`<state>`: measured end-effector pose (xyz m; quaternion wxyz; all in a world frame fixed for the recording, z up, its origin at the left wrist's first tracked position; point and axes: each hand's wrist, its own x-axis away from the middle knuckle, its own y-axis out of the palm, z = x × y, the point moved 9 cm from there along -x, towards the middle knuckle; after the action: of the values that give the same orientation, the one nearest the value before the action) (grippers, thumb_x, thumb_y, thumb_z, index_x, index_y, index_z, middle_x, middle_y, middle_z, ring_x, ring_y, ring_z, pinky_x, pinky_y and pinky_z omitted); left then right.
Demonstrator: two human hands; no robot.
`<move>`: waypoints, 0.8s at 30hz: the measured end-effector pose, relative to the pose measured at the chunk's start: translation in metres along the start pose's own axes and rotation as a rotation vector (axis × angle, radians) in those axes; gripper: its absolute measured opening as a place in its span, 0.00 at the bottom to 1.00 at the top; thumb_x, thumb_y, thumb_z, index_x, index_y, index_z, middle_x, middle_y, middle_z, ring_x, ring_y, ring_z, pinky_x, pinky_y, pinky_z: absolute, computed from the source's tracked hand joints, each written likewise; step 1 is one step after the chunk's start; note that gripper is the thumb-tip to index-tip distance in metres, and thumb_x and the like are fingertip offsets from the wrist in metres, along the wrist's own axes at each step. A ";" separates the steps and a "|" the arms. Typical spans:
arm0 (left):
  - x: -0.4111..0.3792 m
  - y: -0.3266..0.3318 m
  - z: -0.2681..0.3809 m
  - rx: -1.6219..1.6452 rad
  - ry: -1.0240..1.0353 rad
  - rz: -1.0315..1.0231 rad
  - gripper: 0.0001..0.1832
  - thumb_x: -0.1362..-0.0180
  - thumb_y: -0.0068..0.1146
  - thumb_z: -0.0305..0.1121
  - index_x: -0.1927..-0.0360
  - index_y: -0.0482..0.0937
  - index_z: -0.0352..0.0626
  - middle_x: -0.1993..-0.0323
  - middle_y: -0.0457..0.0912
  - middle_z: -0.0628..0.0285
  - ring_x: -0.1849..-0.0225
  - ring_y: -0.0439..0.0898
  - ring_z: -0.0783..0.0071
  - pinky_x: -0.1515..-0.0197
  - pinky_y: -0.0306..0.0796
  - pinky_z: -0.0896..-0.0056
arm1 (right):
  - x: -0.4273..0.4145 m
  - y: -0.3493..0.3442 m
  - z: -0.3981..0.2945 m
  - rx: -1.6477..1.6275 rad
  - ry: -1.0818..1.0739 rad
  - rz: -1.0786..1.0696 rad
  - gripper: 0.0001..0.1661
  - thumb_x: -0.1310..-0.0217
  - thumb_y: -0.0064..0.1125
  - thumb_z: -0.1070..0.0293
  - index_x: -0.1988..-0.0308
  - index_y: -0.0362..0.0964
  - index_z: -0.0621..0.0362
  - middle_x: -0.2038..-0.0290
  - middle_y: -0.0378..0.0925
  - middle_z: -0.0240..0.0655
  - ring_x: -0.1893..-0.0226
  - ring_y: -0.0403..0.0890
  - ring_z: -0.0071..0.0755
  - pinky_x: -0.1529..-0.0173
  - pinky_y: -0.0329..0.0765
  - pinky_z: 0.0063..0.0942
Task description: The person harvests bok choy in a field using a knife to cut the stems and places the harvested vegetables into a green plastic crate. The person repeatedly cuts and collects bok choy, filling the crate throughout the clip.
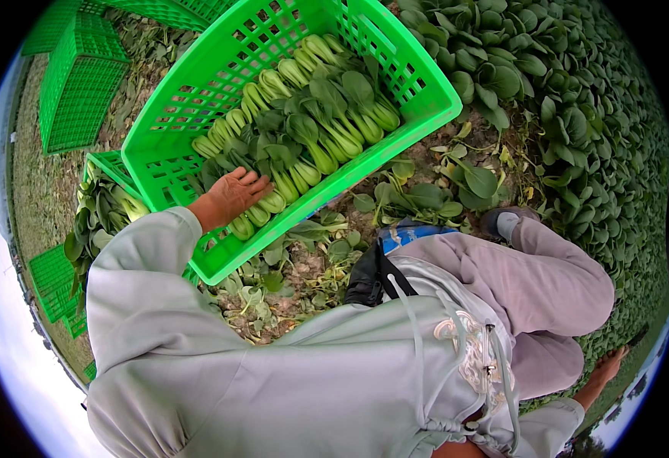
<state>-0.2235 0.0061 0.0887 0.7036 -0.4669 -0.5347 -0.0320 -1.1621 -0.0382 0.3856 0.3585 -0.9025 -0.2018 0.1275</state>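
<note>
My left hand (237, 192) lies palm down over the bok choy at the near-left end of a green plastic crate (334, 182). Its fingers are slightly apart and touch leaves and pale stalks; its palm side is hidden. Inside the crate, bok choy heads (326, 154) lie packed in two rows, leaves meeting in the middle and pale bases facing the long walls. Far off at the lower right, my right hand (610, 363) is held out past my knee, closed around a dark, narrow tool (637, 335) too small to identify.
Growing bok choy (586, 143) fills the right side. Cut leaves (426, 197) litter the soil between crate and legs. More green crates (85, 86) stand at the upper left. Another crate (114, 169) holding bok choy (105, 206) sits left of my arm. A blue-and-black object (414, 233) lies by my thigh.
</note>
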 end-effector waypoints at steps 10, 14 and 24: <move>-0.031 0.086 0.003 0.019 -0.140 0.231 0.46 0.53 0.56 0.23 0.28 0.52 0.49 0.60 0.72 0.50 0.74 0.79 0.66 0.79 0.72 0.69 | -0.005 0.007 0.015 -0.011 0.001 -0.063 0.20 0.33 0.53 0.46 0.68 0.69 0.51 0.80 0.60 0.23 0.85 0.56 0.18 0.83 0.54 0.21; -0.030 0.103 0.001 0.139 -0.217 0.349 0.46 0.51 0.53 0.22 0.27 0.48 0.48 0.60 0.72 0.47 0.75 0.81 0.61 0.78 0.74 0.63 | -0.020 -0.001 0.028 0.060 0.014 -0.054 0.19 0.33 0.53 0.47 0.66 0.69 0.51 0.80 0.60 0.23 0.85 0.56 0.18 0.83 0.54 0.21; -0.008 0.044 -0.018 0.881 -0.520 0.253 0.20 0.48 0.67 0.42 0.62 0.70 0.42 0.71 0.82 0.54 0.69 0.82 0.52 0.66 0.74 0.56 | -0.036 -0.003 0.060 -0.142 0.031 -0.091 0.21 0.34 0.56 0.44 0.70 0.66 0.48 0.80 0.60 0.19 0.86 0.56 0.14 0.83 0.54 0.20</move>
<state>-0.1903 0.0143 0.0552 0.6757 -0.1800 -0.5938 0.3979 -1.2174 -0.0174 0.3481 0.3021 -0.9174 -0.2457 0.0824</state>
